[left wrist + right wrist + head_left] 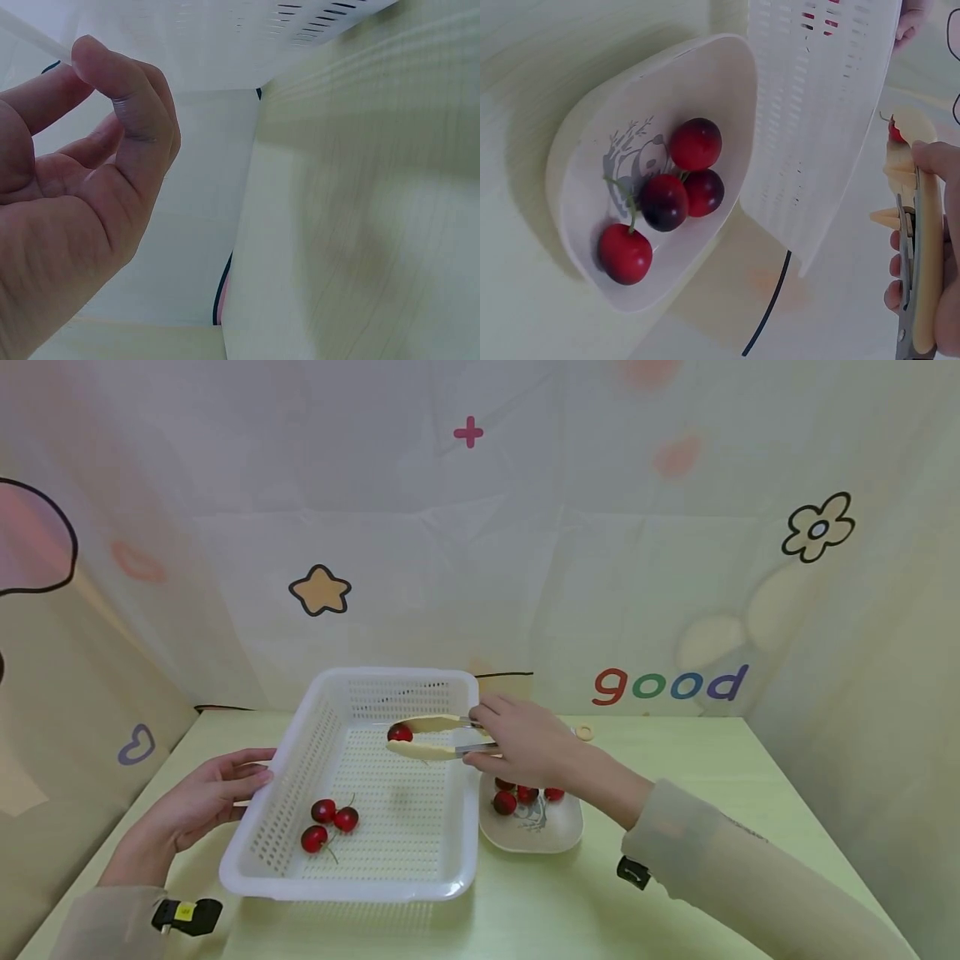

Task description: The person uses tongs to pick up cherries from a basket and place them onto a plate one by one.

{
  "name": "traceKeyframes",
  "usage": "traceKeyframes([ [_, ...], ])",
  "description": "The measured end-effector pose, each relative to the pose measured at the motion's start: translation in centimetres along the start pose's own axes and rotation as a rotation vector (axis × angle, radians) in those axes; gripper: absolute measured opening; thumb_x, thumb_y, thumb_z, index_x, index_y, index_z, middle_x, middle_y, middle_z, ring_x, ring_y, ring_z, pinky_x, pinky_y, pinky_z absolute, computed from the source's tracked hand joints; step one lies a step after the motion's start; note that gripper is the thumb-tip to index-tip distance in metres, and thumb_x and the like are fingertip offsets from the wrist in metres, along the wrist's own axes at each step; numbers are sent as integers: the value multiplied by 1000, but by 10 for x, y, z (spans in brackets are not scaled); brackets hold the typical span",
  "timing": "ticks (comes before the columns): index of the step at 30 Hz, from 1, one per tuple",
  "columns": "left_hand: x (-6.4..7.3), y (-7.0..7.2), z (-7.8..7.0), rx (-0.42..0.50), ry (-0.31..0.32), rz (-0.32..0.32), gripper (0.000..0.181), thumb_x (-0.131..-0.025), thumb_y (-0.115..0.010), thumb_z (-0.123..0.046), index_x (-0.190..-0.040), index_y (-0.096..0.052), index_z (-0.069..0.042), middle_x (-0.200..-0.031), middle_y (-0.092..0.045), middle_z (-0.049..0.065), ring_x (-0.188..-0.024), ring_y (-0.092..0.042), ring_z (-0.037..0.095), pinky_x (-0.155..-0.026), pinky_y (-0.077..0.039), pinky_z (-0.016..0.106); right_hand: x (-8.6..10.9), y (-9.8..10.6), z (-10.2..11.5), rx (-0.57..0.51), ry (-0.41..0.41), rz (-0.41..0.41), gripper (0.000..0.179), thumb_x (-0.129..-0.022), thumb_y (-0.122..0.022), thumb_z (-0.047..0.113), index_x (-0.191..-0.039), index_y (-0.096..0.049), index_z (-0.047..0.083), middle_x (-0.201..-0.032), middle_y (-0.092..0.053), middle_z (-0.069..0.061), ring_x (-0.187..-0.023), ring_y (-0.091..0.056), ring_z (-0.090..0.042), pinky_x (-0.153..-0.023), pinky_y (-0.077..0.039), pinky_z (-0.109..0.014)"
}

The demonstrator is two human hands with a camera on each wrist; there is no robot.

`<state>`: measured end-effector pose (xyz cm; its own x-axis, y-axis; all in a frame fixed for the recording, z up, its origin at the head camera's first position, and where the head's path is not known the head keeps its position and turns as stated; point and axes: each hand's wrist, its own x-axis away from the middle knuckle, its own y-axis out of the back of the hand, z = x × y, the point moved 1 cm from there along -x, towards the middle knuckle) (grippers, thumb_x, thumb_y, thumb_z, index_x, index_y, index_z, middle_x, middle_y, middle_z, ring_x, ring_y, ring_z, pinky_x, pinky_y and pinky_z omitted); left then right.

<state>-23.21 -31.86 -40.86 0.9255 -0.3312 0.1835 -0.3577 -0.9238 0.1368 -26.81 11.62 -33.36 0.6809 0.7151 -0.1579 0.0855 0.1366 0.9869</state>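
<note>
My left hand [202, 797] pinches the left rim of a white perforated plastic basket [352, 890], thumb against fingertips in the left wrist view. My right hand [528, 743] holds a pair of tongs [423, 749] with cream tips and metal arms, reaching over the basket's right rim. Between the tips is a dark red cherry [400, 735], above the basket's far part; a stem shows on it in the right wrist view. Three cherries [324, 811] with stems lie near the basket's front left. Several more cherries [625, 253] sit in a small white dish [577, 165] beneath my right forearm.
The dish stands against the basket's right side; a grey panda drawing [641, 161] marks its inside. All stands on a pale green table [675, 860]. A printed curtain [525, 568] closes off the back and both sides. The ring end [584, 732] of the tongs shows past my right wrist.
</note>
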Motion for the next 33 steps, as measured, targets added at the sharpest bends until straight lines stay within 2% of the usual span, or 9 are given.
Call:
traceKeyframes([
  [8,1,0,-1,-1,0,-2,65,-109,-54,-17,-155,-19,11,-118,-67,1,-102,-71,23,-85,-59,42,19,4,-11,-38,-14,-54,47,-98,-68,42,-126,-63,6,-112,-59,-3,-96,-54,-18,-82,-54,-34],
  [15,1,-2,-2,3,-6,-5,64,-108,-54,-15,-156,-20,12,-120,-66,4,-102,-71,23,-85,-59,43,37,6,-19,-84,-71,-85,46,-96,-72,43,-125,-63,9,-111,-60,-2,-92,-54,-17,-78,-53,-33],
  [24,1,-3,-3,1,7,-15,64,-108,-54,-15,-156,-20,11,-122,-65,6,-103,-71,23,-85,-59,43,62,5,-32,-99,-121,-133,47,-93,-76,41,-125,-63,9,-112,-60,0,-96,-57,-17,-78,-55,-34],
  [33,1,-2,-3,-5,6,-11,65,-108,-55,-16,-156,-20,11,-121,-66,6,-103,-71,24,-85,-59,44,83,4,-43,-134,-199,-141,48,-94,-75,40,-126,-63,8,-112,-58,-1,-88,-55,-15,-74,-54,-34],
])
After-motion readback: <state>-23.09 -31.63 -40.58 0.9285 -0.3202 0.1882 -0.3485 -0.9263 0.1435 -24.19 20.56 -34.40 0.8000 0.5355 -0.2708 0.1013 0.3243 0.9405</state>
